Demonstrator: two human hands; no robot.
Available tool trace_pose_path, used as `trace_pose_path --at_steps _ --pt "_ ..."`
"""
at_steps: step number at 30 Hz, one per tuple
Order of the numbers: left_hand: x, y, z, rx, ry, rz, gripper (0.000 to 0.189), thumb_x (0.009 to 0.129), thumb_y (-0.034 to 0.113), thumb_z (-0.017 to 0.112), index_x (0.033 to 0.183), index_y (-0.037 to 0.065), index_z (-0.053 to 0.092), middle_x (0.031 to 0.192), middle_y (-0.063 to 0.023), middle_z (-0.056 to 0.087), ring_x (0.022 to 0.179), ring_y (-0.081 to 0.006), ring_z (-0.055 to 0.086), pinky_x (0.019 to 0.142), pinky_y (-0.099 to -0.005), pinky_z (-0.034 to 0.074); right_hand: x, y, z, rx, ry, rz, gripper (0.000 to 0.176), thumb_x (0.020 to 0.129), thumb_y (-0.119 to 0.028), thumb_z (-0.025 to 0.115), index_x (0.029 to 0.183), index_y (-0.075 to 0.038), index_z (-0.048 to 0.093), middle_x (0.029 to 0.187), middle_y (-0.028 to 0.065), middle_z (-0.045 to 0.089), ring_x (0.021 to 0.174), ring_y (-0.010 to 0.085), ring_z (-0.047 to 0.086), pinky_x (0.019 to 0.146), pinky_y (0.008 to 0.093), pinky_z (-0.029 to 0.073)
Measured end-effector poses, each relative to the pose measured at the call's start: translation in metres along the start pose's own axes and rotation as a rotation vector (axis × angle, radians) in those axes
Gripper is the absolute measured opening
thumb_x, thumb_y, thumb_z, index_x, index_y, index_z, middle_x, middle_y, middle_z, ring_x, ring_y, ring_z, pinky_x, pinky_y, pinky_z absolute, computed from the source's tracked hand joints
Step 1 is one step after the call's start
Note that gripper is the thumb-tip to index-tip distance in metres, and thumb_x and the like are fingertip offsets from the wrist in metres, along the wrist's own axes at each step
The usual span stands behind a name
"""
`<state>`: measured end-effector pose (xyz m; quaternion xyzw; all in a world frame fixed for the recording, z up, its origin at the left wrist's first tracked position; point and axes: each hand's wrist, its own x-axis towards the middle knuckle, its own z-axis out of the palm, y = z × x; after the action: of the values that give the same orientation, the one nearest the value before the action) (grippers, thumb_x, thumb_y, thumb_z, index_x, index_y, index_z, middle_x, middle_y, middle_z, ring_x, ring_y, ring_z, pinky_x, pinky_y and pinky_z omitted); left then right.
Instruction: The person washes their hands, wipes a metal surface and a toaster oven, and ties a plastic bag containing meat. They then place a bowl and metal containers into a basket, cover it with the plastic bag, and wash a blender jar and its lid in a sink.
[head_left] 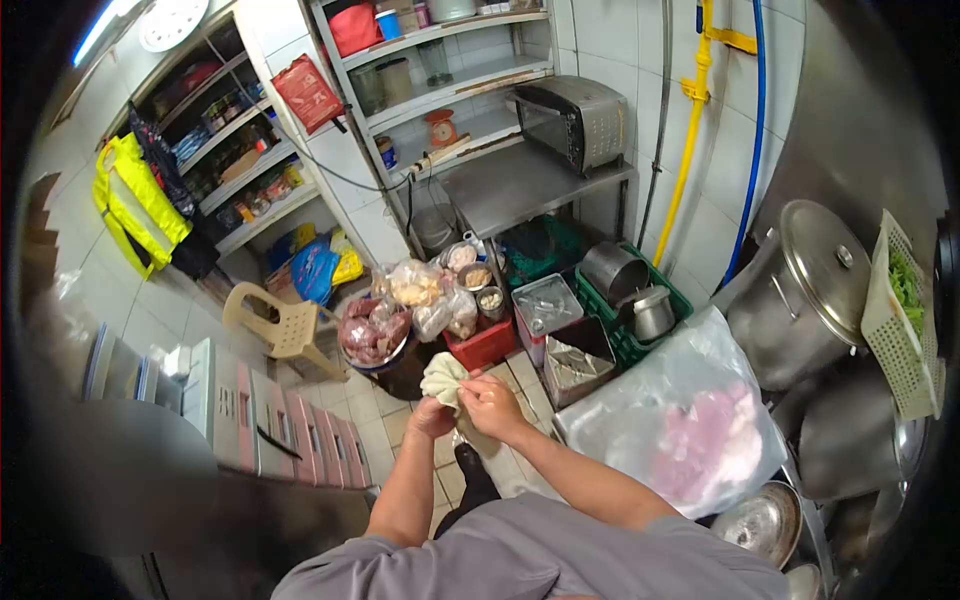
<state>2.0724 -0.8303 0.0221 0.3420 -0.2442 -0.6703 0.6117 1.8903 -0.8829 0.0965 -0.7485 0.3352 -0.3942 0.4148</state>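
Note:
In front of me, low over the tiled floor, my two hands hold a pale green, bunched cloth (445,379) between them. My left hand (432,418) is closed around its lower end. The fingers of my right hand (488,402) pinch its right side. Gathered folds show at the top of the cloth, while its lower part is hidden by the hands. Beyond it stand a basin of bagged red meat (374,330) and a red crate (483,347) with small food containers on top.
To my right is a plastic-covered surface with pink meat (705,435), near large steel pots (800,290). A toaster oven (575,122) sits on a steel table (530,185). Left are a beige plastic chair (285,325) and drawers (290,425). Green crates (640,345) hold pots.

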Motion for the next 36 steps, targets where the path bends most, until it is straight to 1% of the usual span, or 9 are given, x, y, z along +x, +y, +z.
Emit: trace_pose_path --at_steps 2,5,9,11,13,23,30,33,36 --pt "0.036 0.009 -0.052 -0.145 -0.154 -0.029 0.064 0.085 0.021 0.079 0.143 0.009 0.052 0.138 -0.0064 0.061 0.125 -0.0229 0.06 0.109 -0.0407 0.046 0.043 0.018 0.017 0.169 -0.104 0.208 0.028 0.096 -0.023 0.061 0.106 0.0 0.073 0.107 0.0178 0.071 0.103 0.0278 0.068 0.091 0.039 0.053" --pt "0.062 0.054 -0.043 -0.197 -0.115 0.019 0.061 0.088 0.024 0.077 0.141 0.006 0.052 0.135 -0.0086 0.063 0.12 -0.0248 0.063 0.107 -0.0414 0.048 0.093 0.07 0.061 1.273 -0.189 0.602 0.032 0.101 -0.021 0.054 0.12 0.001 0.067 0.118 0.0146 0.069 0.108 0.0246 0.067 0.096 0.0401 0.052" --pt "0.108 0.068 -0.134 -0.092 -0.011 -0.274 0.047 0.095 0.027 0.068 0.134 0.003 0.057 0.128 -0.0115 0.066 0.117 -0.0267 0.065 0.106 -0.0465 0.049 0.153 0.038 0.068 1.423 -0.324 0.84 0.038 0.107 -0.026 0.046 0.129 0.001 0.059 0.124 0.0141 0.067 0.111 0.0242 0.066 0.1 0.0409 0.052" --pt "0.11 0.099 -0.125 -0.193 -0.013 -0.258 0.039 0.097 0.024 0.064 0.13 0.003 0.06 0.127 -0.0111 0.067 0.116 -0.027 0.065 0.105 -0.0454 0.049 0.152 0.094 0.113 0.412 -0.119 0.553 0.041 0.101 -0.032 0.062 0.124 0.001 0.059 0.108 0.008 0.07 0.098 0.0193 0.068 0.09 0.0348 0.054" --pt "0.13 0.106 -0.157 -0.062 -0.024 -0.231 0.039 0.099 0.023 0.062 0.132 0.004 0.058 0.128 -0.0099 0.066 0.118 -0.0258 0.064 0.105 -0.0437 0.048 0.159 0.085 0.112 -0.06 -0.161 0.39 0.036 0.097 -0.03 0.069 0.116 0.0 0.062 0.096 0.0047 0.069 0.086 0.0157 0.065 0.081 0.033 0.052" --pt "0.252 0.196 -0.125 0.295 0.02 -0.41 0.043 0.089 0.004 0.074 0.13 0.0 0.06 0.116 -0.0047 0.071 0.105 -0.0159 0.068 0.096 -0.0318 0.052 0.276 0.132 0.075 0.47 0.389 0.542 0.015 0.102 -0.01 0.056 0.114 -0.003 0.06 0.092 0.0038 0.067 0.081 0.0098 0.062 0.071 0.0285 0.049" --pt "0.467 0.263 -0.112 0.464 0.238 0.003 0.048 0.092 0.009 0.074 0.131 0.006 0.045 0.094 -0.0049 0.065 0.072 -0.0141 0.06 0.064 -0.0283 0.05 0.494 0.211 0.002 0.542 0.313 0.397 0.03 0.099 -0.008 0.057 0.128 -0.007 0.058 0.101 0.0061 0.067 0.091 0.0117 0.062 0.081 0.0283 0.051" --pt "0.559 0.279 -0.151 1.095 0.32 0.168 0.057 0.092 0.016 0.076 0.14 0.001 0.049 0.107 -0.0178 0.069 0.092 -0.022 0.067 0.081 -0.0341 0.056 0.593 0.259 -0.041 -0.195 0.207 0.372 0.038 0.096 -0.02 0.063 0.131 -0.006 0.057 0.112 0.0196 0.067 0.104 0.0288 0.065 0.09 0.0377 0.052" --pt "0.614 0.29 -0.185 1.148 0.354 -0.055 0.061 0.089 0.019 0.077 0.141 0.0 0.052 0.127 -0.0231 0.066 0.109 -0.0318 0.068 0.094 -0.0394 0.055 0.657 0.296 -0.044 -0.716 0.036 0.367 0.046 0.097 -0.028 0.062 0.136 -0.006 0.054 0.128 0.0235 0.061 0.118 0.0391 0.059 0.1 0.0461 0.048"
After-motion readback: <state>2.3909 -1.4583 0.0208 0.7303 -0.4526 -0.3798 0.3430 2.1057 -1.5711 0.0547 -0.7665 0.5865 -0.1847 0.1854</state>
